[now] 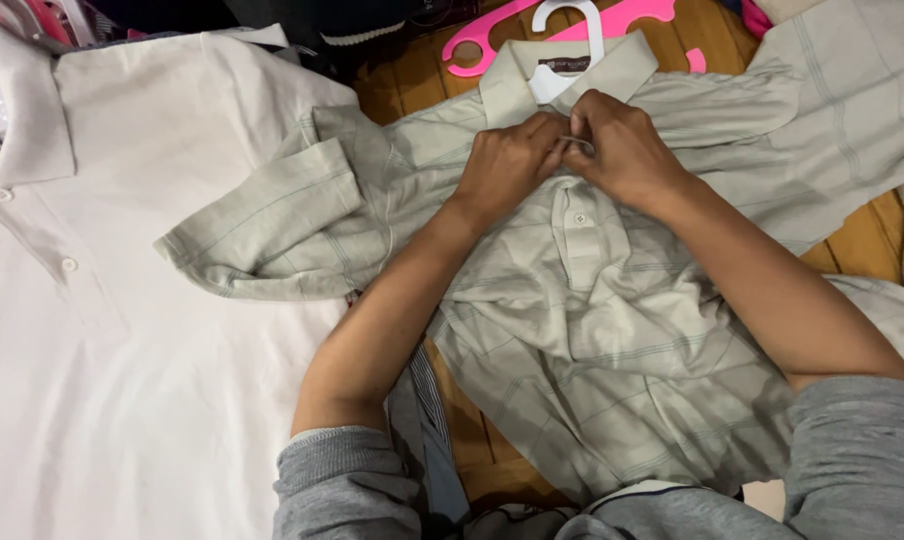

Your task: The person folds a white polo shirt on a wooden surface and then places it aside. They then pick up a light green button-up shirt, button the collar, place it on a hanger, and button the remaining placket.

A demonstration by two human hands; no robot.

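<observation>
both hands meet at the top of the placket of a pale green polo (612, 330) that lies front up on a wooden floor (852, 250). the left hand (507, 165) is curled, fingers pinched on the fabric just under the collar. the right hand (622, 150) is curled too, fingertips pressed against the left's, nipping the same bit of placket; something small and pale shows between them, maybe a button, but it is too hidden to tell. lower on the placket one button (580, 219) sits undone in plain sight. the polo's collar (572, 70) is spread open, with a white hanger (570, 40) inside the neck. a pink hanger (502, 35) lies on the floor just behind it. one short sleeve is folded out to the left, resting on the edge of a white polo (122, 330) that lies flat beside it. grey sleeves (852, 460) cover both forearms near the bottom edge.
</observation>
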